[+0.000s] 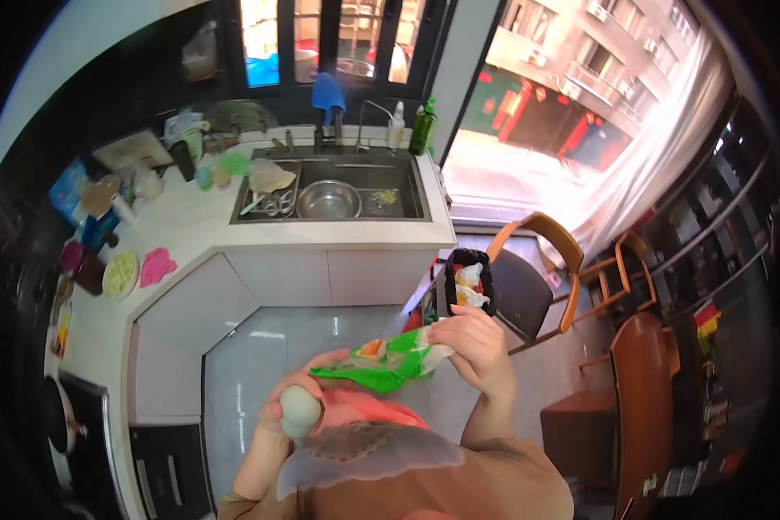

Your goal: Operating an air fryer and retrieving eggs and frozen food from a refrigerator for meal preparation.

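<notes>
My left hand (279, 396) holds pale green eggs (300, 409), one partly hidden behind another, at the lower centre. Between my two hands stretches a green printed plastic bag (387, 364); its left end lies by my left fingers. The fingers of my right hand (474, 344) pinch the bag's whitish right end. A translucent red plastic bag (364, 408) hangs just below the green one, against my brown top. How the red bag is held cannot be told.
A lined trash bin (470, 286) with waste stands beyond my right hand, beside a chair (523, 292). Ahead, the counter (338, 234) has a sink with a metal basin (329, 200). A bowl of chopped greens (120, 274) and a pink cloth (157, 266) lie at left.
</notes>
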Tool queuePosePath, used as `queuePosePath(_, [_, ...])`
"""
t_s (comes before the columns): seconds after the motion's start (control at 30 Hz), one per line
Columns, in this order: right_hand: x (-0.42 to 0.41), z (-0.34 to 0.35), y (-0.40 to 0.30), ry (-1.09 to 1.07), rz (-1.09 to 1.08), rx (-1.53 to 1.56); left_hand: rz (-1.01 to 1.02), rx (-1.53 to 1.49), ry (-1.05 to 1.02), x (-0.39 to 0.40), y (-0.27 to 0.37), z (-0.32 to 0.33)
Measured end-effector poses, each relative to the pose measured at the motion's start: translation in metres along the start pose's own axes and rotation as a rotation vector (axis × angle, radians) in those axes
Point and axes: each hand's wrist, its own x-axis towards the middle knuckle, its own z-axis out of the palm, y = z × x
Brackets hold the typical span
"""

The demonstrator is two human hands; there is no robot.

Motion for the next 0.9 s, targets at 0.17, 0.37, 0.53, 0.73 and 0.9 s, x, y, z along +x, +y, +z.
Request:
queuePosePath(0.17, [0.034, 0.042, 0.039, -0.011, 0.077, 0.093, -0.127, 0.121, 0.051, 0.052, 0.034, -0.053])
queuePosePath(0.37, [0.071, 0.099, 0.116, -0.083, 0.196, 0.229, -0.140, 0.250, 0.276, 0.106, 0.057, -0.122])
queuePosePath(0.53, [0.114, 0.179, 0.200, -0.261, 0.245, 0.296, 0.030, 0.259, 0.515, 0.157, 0.080, -0.181])
queuePosePath(0.73, [0.151, 0.246, 0.263, -0.299, 0.093, 0.266, 0.008, 0.304, 0.856, 0.190, 0.095, -0.262])
queuePosePath(0.9, [0.157, 0.310, 0.311, -0.674, 0.378, 0.722, -0.008, 0.288, 0.946, 0.171, 0.096, -0.307])
